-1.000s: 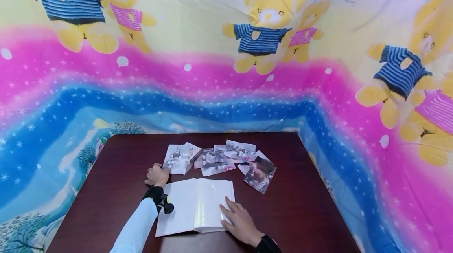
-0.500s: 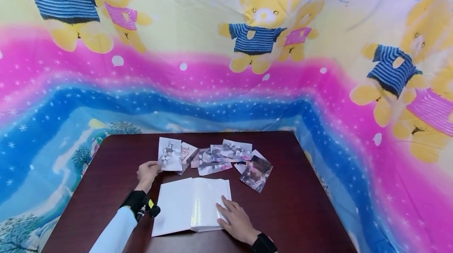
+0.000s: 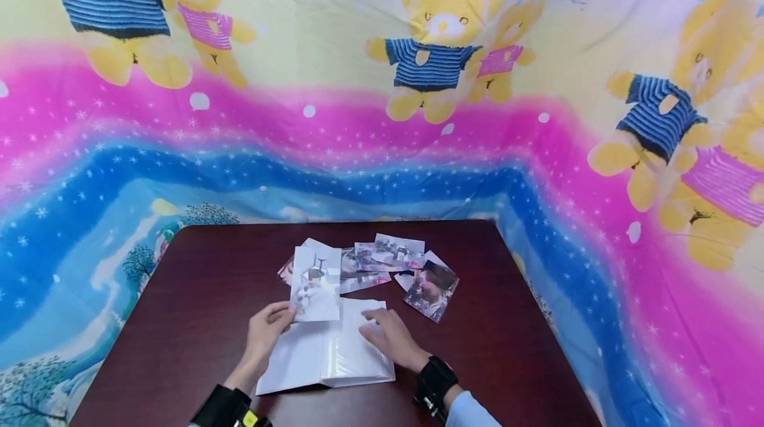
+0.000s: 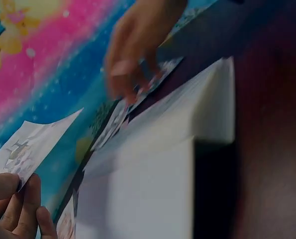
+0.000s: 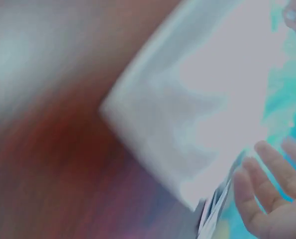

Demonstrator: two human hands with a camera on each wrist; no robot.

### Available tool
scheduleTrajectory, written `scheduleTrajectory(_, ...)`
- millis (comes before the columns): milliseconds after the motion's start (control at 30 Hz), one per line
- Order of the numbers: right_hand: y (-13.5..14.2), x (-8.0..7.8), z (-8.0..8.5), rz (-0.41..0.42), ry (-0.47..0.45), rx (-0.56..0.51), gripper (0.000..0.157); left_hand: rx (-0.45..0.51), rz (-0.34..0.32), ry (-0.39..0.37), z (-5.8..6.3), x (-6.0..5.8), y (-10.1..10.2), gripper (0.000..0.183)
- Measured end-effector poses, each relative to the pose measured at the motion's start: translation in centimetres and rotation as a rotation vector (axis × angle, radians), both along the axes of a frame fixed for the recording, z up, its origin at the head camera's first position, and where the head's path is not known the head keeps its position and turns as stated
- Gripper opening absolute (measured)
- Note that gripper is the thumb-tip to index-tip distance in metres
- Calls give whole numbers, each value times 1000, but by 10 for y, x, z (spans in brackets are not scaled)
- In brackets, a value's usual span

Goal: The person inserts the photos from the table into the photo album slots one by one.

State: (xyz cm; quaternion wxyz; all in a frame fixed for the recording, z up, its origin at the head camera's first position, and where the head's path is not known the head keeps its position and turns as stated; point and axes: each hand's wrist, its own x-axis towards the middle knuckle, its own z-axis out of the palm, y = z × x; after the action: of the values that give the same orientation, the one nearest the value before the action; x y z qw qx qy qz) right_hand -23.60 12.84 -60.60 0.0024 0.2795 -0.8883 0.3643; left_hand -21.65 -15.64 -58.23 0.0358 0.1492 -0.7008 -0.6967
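My left hand (image 3: 268,333) pinches a photo print (image 3: 318,284) by its lower left corner, thumb on top, as the left wrist view also shows. The print (image 4: 33,144) is raised in front of the far edge of an open photo album (image 3: 289,364) with white pages and clear sleeves. Above the album's right page hovers my right hand (image 3: 394,339), its fingers loosely spread and holding nothing. In the right wrist view those fingers (image 5: 259,186) are apart from the blurred album (image 5: 187,109).
Several loose photos (image 3: 398,254) overlap on the dark wooden table (image 3: 197,294) behind the album. A darker photo (image 3: 432,291) lies at the right of that group. A printed bear curtain (image 3: 334,135) hangs beyond the table's far edge.
My left hand has picked up the leftmost photo from the table and brought it rightward over the album's far edge. My right hand has lifted from the right page.
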Motion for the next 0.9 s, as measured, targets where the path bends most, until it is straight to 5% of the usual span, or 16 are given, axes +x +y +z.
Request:
scheduleTrajectory(133,-15,-8,10,-27,-278,-367,45,54,-10,7,-3,15,18,34)
scheduleTrajectory(233,-20,-9,14,-67,-413,-496,43,83,-32,2,-8,20,29,35)
scheduleTrajectory(533,-15,4,28,-103,-429,-495,29,-88,-113,6,-15,22,39,31)
scheduleTrajectory(900,-5,11,34,-46,-495,-522,26,-80,-166,95,-10,-11,43,35)
